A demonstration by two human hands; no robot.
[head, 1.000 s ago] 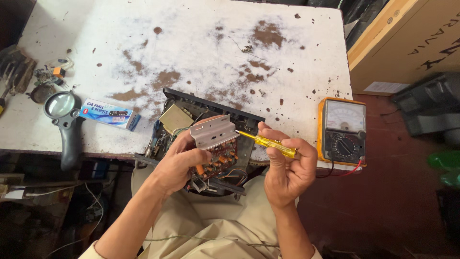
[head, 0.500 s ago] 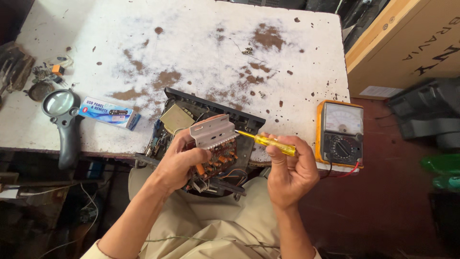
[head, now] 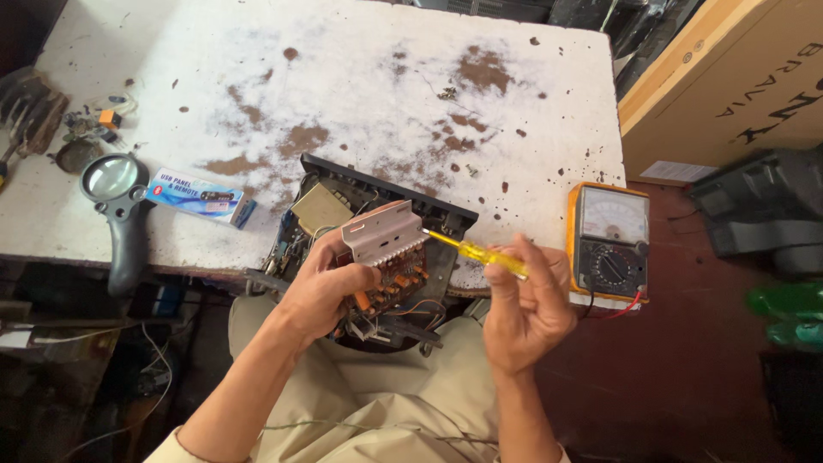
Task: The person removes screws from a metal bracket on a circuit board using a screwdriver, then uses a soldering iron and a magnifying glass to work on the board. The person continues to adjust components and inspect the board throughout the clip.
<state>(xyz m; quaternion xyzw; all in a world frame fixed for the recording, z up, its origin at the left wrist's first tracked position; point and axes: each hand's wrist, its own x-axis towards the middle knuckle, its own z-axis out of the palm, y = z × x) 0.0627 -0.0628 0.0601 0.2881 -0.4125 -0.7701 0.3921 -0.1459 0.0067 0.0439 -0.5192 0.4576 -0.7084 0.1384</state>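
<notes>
A white table [head: 360, 94] with worn paint and brown patches of bare wood fills the upper part of the view, lit by even daylight. To its right lies a dark red floor [head: 677, 377] with a large cardboard box [head: 729, 86] standing on it. Under the table's left edge, loose wires [head: 159, 360] hang in shadow.

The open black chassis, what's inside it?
Inside the black chassis: a circuit board with orange parts, a tan block and wires. The left hand and metal bracket hide the rest.
</notes>
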